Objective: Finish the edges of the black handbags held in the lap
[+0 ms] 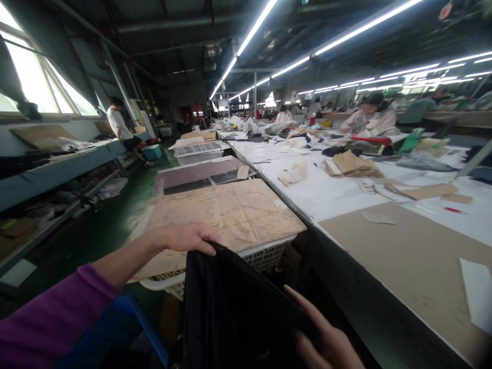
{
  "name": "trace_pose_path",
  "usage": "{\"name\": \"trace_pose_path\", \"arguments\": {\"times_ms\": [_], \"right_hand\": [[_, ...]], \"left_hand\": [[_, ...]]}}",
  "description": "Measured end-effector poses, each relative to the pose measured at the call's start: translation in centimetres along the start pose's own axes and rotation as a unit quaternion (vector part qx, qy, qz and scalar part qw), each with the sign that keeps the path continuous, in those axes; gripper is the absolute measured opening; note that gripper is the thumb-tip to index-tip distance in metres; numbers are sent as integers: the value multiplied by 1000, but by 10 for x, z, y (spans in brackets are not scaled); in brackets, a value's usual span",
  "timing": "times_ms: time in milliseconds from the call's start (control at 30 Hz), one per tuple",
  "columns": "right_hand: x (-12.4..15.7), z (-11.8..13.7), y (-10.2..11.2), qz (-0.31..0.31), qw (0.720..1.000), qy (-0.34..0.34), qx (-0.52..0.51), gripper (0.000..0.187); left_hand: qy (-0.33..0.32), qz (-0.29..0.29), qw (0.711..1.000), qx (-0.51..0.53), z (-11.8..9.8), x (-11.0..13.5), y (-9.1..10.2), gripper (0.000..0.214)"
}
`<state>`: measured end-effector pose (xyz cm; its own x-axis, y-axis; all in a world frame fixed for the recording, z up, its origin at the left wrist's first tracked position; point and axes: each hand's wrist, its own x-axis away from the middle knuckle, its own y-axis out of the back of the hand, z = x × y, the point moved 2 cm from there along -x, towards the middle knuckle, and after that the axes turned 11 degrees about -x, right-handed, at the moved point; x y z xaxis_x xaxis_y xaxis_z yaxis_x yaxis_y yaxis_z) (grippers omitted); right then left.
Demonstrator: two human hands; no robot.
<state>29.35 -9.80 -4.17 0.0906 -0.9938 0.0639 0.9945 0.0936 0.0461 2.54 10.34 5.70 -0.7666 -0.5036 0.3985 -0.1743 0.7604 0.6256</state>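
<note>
A piece of black fabric (234, 312) hangs in front of me at the bottom centre. My left hand (188, 238), on a purple-sleeved arm, is closed on the fabric's top edge. At the lower right, my right hand (326, 341) grips the fabric's side edge with the thumb lying along it. Just behind the fabric stands a white plastic basket (265, 256) covered by a worn sheet of brown cardboard (230, 212).
A long white worktable (330, 192) runs along the right, bearing a brown card sheet (415, 256), paper stacks and scraps. Grey shelves (57, 169) line the left wall under windows. One person stands far left; others sit at tables far right. Green floor lies between.
</note>
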Motion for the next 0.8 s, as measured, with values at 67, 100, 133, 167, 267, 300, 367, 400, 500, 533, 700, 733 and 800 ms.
{"name": "trace_pose_path", "arguments": {"times_ms": [67, 100, 133, 167, 267, 300, 367, 400, 500, 533, 700, 733, 800], "right_hand": [[-6, 7, 22, 16, 998, -29, -57, 62], [-10, 6, 29, 35, 994, -48, -87, 59], [-15, 2, 33, 56, 990, -64, -114, 56], [-20, -4, 35, 74, 985, -75, -135, 53], [-31, -27, 33, 82, 979, -87, -165, 47], [-33, -33, 32, 75, 978, -92, -172, 46], [-35, -41, 30, 61, 974, -104, -190, 44], [-35, -42, 29, 55, 972, -108, -199, 43], [-35, -38, 28, 46, 969, -109, -215, 37], [-36, -37, 28, 43, 969, -104, -221, 35], [-42, -46, 24, -6, 971, -87, -223, 35], [-43, -50, 23, -25, 972, -91, -214, 35], [-45, -57, 21, -66, 972, -97, -204, 36]], "left_hand": [[0, 66, 997, 47, 0, 9, 0, 32], [4, 87, 994, 67, 2, 10, -2, 35], [8, 101, 991, 83, 5, 11, -6, 38], [14, 108, 989, 97, 10, 9, -11, 41], [32, 107, 986, 123, 25, 3, -25, 46], [38, 104, 985, 129, 29, 1, -28, 46], [45, 102, 984, 137, 32, -2, -30, 43], [45, 101, 985, 134, 32, -3, -29, 41], [40, 88, 991, 91, 26, -6, -25, 31], [40, 80, 993, 72, 25, -8, -24, 29], [61, 50, 996, 41, 24, -17, -25, 26], [63, 47, 996, 39, 23, -18, -26, 27], [57, 51, 997, 32, 22, -21, -26, 32]]}}
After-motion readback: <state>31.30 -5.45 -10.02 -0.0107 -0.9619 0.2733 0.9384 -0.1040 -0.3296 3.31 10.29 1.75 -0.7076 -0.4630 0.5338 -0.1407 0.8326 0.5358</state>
